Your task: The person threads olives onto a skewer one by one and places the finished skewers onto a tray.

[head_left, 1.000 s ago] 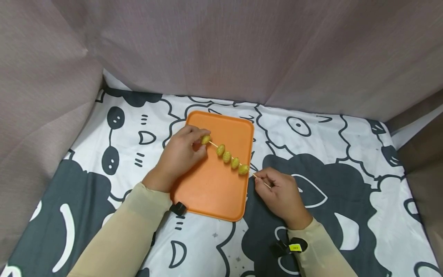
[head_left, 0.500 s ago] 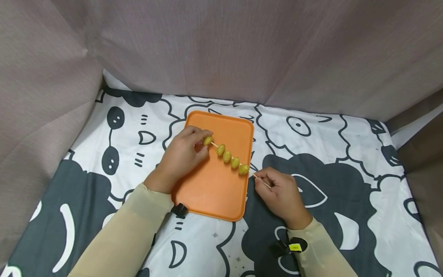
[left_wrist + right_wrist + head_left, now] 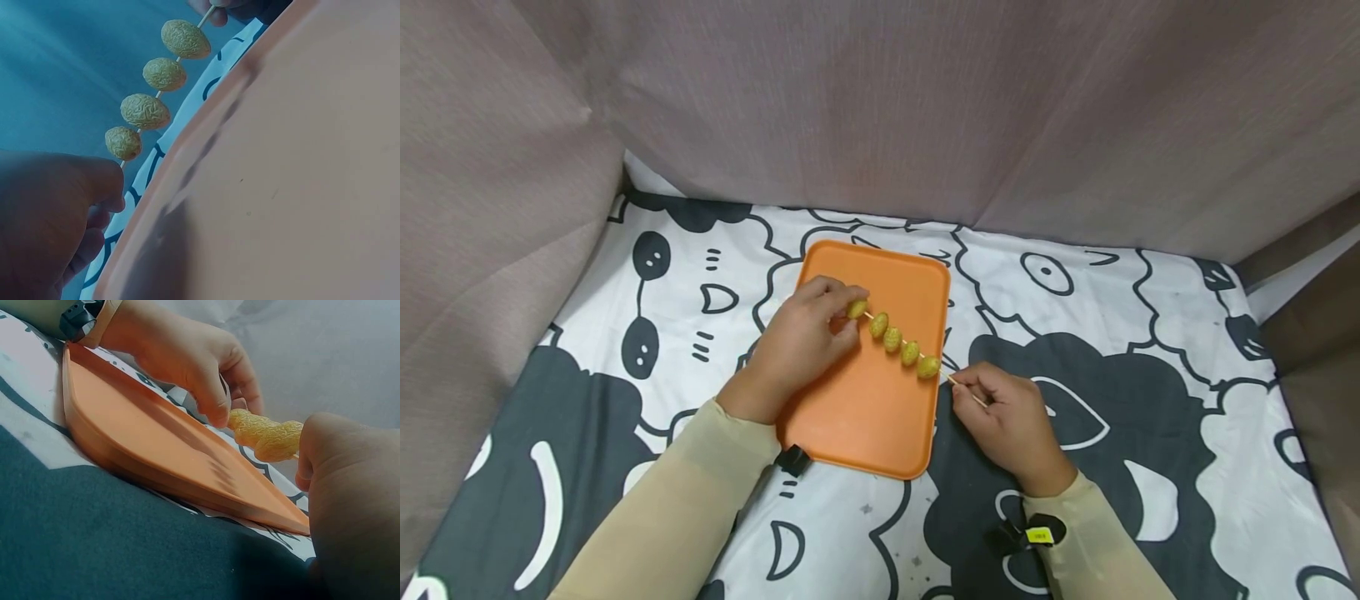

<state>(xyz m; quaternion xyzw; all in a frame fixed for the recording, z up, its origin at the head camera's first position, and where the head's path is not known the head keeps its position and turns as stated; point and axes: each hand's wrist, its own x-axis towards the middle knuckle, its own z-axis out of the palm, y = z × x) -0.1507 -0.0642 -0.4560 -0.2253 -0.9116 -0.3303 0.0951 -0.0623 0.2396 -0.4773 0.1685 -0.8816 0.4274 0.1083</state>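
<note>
A thin wooden skewer [image 3: 953,380] slants over an orange tray [image 3: 857,417], threaded with several wrinkled yellow-green, olive-like fruits [image 3: 892,339]. With thumb and fingers, my left hand [image 3: 801,346] pinches the end fruit [image 3: 857,309], leaving a small gap to its neighbour. My right hand [image 3: 1011,421] grips the skewer's other end, just off the tray's right side. In the left wrist view that end fruit is hidden behind the left hand [image 3: 56,212], while the others show in a row. The right wrist view has the fruits [image 3: 265,434] bunched between both hands, above the tray [image 3: 156,431].
A black-and-white cartoon-print cloth [image 3: 850,533] lies under the tray. Grey-brown curtains [image 3: 880,117] hang at the back and sides. Each wrist wears a small black device, the right one [image 3: 1037,533] with a yellow label. The skewer casts its shadow on the tray.
My left hand has moved a little right and down, bringing the end fruit along the skewer closer to the rest. The right hand and tray stay in place.
</note>
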